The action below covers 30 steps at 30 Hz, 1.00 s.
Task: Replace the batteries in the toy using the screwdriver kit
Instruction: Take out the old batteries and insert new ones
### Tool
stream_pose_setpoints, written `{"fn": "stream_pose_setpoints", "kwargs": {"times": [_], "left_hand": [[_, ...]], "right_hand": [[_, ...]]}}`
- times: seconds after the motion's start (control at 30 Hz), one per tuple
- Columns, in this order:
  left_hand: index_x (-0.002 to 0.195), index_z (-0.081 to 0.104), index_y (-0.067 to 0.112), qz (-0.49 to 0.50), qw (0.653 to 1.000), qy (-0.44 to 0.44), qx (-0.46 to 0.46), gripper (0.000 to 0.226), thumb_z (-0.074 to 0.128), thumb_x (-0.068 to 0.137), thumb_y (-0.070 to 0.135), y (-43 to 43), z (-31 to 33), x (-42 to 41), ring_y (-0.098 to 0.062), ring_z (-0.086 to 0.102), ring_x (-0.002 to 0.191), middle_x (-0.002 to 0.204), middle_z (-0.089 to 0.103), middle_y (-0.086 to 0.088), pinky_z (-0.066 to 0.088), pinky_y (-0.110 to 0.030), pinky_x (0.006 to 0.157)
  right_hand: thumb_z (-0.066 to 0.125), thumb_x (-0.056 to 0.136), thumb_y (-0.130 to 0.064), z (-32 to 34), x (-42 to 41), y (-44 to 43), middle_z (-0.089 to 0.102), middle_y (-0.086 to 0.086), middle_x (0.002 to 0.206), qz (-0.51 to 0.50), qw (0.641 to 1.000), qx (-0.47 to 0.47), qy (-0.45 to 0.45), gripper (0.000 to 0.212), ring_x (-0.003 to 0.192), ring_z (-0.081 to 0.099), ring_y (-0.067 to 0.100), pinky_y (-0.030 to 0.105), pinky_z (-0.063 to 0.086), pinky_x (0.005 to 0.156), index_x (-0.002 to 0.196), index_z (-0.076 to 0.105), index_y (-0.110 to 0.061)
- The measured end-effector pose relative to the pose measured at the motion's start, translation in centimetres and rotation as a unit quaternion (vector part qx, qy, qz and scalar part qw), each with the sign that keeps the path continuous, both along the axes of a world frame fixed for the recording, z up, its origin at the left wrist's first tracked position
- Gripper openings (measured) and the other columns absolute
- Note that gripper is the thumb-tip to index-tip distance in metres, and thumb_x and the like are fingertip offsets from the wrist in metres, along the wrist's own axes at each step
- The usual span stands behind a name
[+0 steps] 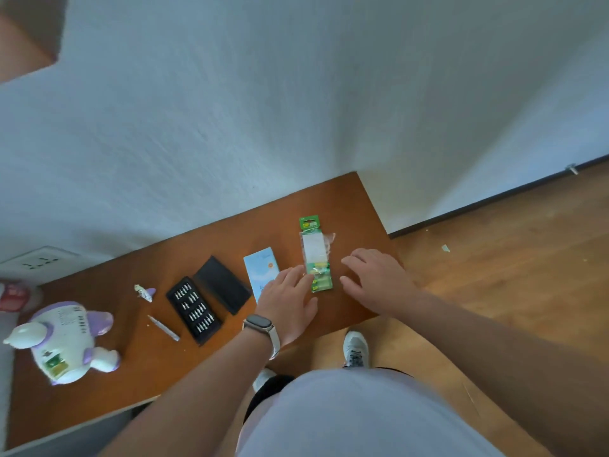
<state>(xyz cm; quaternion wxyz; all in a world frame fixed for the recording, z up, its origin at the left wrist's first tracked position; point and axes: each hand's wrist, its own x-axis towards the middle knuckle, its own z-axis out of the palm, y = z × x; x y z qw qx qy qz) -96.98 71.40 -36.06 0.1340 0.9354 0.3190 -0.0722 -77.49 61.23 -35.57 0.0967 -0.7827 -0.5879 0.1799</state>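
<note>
Pale-strapped smartwatch (260, 324) behind the left hand (286, 298); bare forearms, pale grey shirt (362, 420), black shorts (263, 395), white lace-up sneakers (355, 347).

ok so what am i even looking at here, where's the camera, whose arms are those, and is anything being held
This is one picture from a wide-angle camera worn on a person's head and looking down, so the arms are that person's own. On the brown table lie a white and purple toy, an open screwdriver kit with its black lid beside it, a slim silver screwdriver, a pale blue booklet and a green battery pack. The left hand, above a watch, reaches straight fingers to the pack's lower end. The right hand is spread just right of the pack. Neither hand grips anything.
</note>
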Motion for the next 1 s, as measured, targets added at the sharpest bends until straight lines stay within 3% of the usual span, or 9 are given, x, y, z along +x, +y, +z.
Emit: {"fn": "stream_pose_setpoints", "kwargs": {"times": [0.23, 0.43, 0.7, 0.87, 1.0], "left_hand": [[0.141, 0.049, 0.026, 0.035, 0.997, 0.070, -0.009, 0.046, 0.053, 0.097, 0.037, -0.3, -2.2, 1.6, -0.024, 0.046, 0.133, 0.148, 0.049, 0.000, 0.050, -0.041, 0.095], [0.132, 0.060, 0.019, 0.045, 0.997, 0.056, -0.019, 0.041, 0.065, 0.091, 0.027, -0.1, -3.2, 2.6, -0.030, 0.059, 0.116, 0.136, 0.060, -0.009, 0.054, -0.040, 0.082], [0.119, 0.064, 0.019, 0.029, 0.999, 0.046, -0.003, 0.033, 0.069, 0.088, 0.028, 0.4, -4.0, 2.8, -0.030, 0.063, 0.099, 0.123, 0.065, -0.009, 0.055, -0.038, 0.068], [0.124, 0.063, 0.019, 0.030, 0.999, 0.039, -0.003, 0.034, 0.067, 0.090, 0.024, 0.2, -3.9, 2.5, -0.031, 0.061, 0.102, 0.128, 0.063, -0.011, 0.054, -0.039, 0.071], [0.129, 0.061, 0.021, 0.034, 0.999, 0.038, -0.009, 0.035, 0.063, 0.094, 0.024, 0.2, -3.7, 2.5, -0.032, 0.060, 0.109, 0.134, 0.060, -0.012, 0.054, -0.041, 0.076]], "right_hand": [[0.048, 0.094, -0.040, -3.4, 1.9, 1.1, 0.059, 0.001, 0.121, 0.022, 0.998, -0.037, 0.036, 0.039, 0.107, 0.054, 0.019, 0.034, 0.046, 0.087, 0.127, 0.056, -0.020], [0.050, 0.095, -0.031, -5.3, 2.5, 3.8, 0.057, 0.003, 0.122, 0.044, 0.996, -0.041, 0.065, 0.037, 0.110, 0.052, 0.022, 0.038, 0.043, 0.090, 0.130, 0.055, -0.019], [0.053, 0.095, -0.041, -6.1, 2.8, 6.2, 0.057, 0.002, 0.114, 0.096, 0.991, -0.051, 0.083, 0.036, 0.103, 0.053, 0.021, 0.041, 0.038, 0.092, 0.125, 0.060, -0.023], [0.051, 0.097, -0.042, -6.0, 3.0, 6.7, 0.057, 0.000, 0.125, 0.115, 0.983, -0.078, 0.117, 0.036, 0.111, 0.055, 0.021, 0.044, 0.038, 0.098, 0.128, 0.060, -0.025], [0.051, 0.097, -0.047, -5.6, 2.8, 7.5, 0.061, -0.001, 0.123, 0.106, 0.981, -0.096, 0.130, 0.039, 0.110, 0.057, 0.020, 0.046, 0.039, 0.097, 0.127, 0.061, -0.024]]}}
